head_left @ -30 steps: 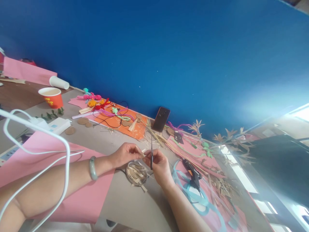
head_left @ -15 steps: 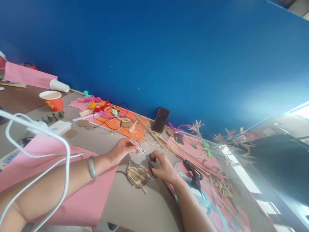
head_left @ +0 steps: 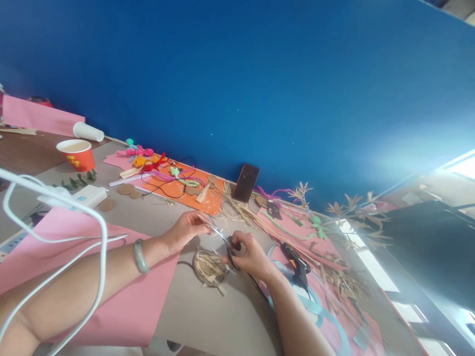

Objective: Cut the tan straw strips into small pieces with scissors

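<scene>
My right hand (head_left: 248, 254) grips a pair of scissors (head_left: 222, 236) by their black handles, the blades pointing up and left. My left hand (head_left: 188, 230), closed in a pinch, holds a small pale strip (head_left: 204, 218) at the blade tips. The strip looks like straw or husk, but its kind is hard to make out. Just below both hands lies a round ring (head_left: 193, 262) filled with cut straw pieces (head_left: 208, 266). Under my left forearm, which wears a bangle (head_left: 141, 256), is a pink paper sheet (head_left: 129, 306).
A phone (head_left: 246, 183) leans against the blue wall. A glue gun (head_left: 296, 264) lies right of my right hand among blue ribbon and dried stems. White cables (head_left: 102, 277) cross the left foreground. A red paper cup (head_left: 77, 155) stands at left; colourful yarn pieces (head_left: 148, 160) lie at the back.
The scissor blades look slightly more spread near the strip. Both hands stay almost in place. The whole view has shifted a little.
</scene>
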The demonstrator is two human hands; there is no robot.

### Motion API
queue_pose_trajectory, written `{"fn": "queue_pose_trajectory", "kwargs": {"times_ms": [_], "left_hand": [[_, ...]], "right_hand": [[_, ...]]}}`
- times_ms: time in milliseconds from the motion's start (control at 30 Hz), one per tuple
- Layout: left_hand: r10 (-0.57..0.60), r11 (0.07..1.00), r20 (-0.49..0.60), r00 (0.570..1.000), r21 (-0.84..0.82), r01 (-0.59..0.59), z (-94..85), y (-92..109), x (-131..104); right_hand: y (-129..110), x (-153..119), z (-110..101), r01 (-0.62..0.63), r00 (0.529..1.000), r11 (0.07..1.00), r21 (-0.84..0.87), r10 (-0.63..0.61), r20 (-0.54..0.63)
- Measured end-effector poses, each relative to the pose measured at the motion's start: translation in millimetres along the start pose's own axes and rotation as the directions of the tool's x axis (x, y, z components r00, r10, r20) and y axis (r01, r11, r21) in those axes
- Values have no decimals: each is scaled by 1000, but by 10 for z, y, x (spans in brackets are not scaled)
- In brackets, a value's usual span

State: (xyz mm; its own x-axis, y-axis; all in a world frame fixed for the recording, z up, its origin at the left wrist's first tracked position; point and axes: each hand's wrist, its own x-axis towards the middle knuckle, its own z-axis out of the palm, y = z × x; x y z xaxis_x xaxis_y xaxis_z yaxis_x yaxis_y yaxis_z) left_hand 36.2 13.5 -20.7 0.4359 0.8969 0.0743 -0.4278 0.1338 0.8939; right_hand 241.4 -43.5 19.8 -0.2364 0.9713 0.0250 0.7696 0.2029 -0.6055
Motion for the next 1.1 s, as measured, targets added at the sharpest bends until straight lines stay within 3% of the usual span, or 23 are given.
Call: {"fn": "queue_pose_trajectory", "kwargs": {"times_ms": [700,900,1100], "left_hand": [[-12,1000,7,1000,26,12,27,27,-27],[-2,998,11,1000,70,1,13,35,-24],[6,992,-17,1000,128,-4,-20,21,-14]], "right_hand": [[63,7,23,-60,997,998,33,58,55],[107,28,34,-53,997,987,153,44,60],[88,36,14,-28,995,986,167,43,-86]]}}
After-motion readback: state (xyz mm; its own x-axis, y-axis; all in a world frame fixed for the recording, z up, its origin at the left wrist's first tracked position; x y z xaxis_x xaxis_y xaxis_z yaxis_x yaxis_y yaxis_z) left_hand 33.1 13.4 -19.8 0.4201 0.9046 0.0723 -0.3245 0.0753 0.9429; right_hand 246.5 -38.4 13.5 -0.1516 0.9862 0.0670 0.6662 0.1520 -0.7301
